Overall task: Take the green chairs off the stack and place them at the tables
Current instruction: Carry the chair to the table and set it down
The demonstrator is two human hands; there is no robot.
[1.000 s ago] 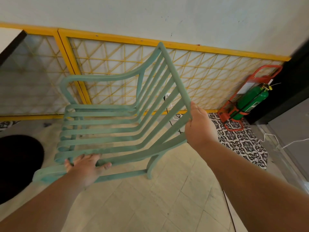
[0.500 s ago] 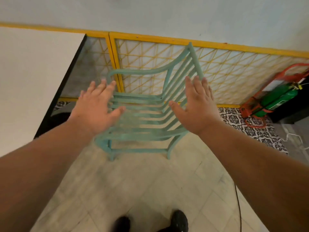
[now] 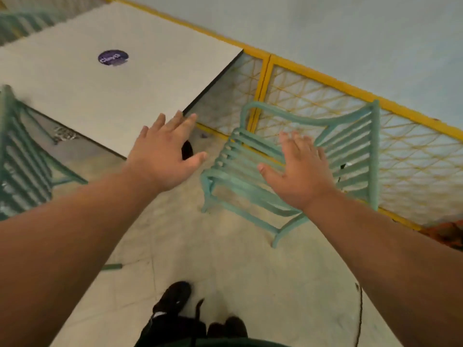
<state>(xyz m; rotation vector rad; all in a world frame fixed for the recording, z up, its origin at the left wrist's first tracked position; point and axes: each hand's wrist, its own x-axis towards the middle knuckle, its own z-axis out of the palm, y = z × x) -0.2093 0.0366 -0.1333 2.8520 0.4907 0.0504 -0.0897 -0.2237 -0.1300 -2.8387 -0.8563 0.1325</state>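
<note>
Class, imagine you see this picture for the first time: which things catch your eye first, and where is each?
Two bare hands, the left hand and the right hand, spread open and empty in the middle. Behind the right one a green chair stands on the floor by the yellow fence. A white table with a purple sticker fills the upper left.

— Where is the chair (image 3: 288, 156) set?

— On the floor (image 3: 225, 271), just right of the table (image 3: 120, 83) corner, its back turned to the fence (image 3: 338, 106) along the wall (image 3: 325, 33).

— And elsewhere?

— A second chair (image 3: 22, 156) is seen at the table's left side; a sticker (image 3: 113, 57) is stuck on the tabletop.
</note>
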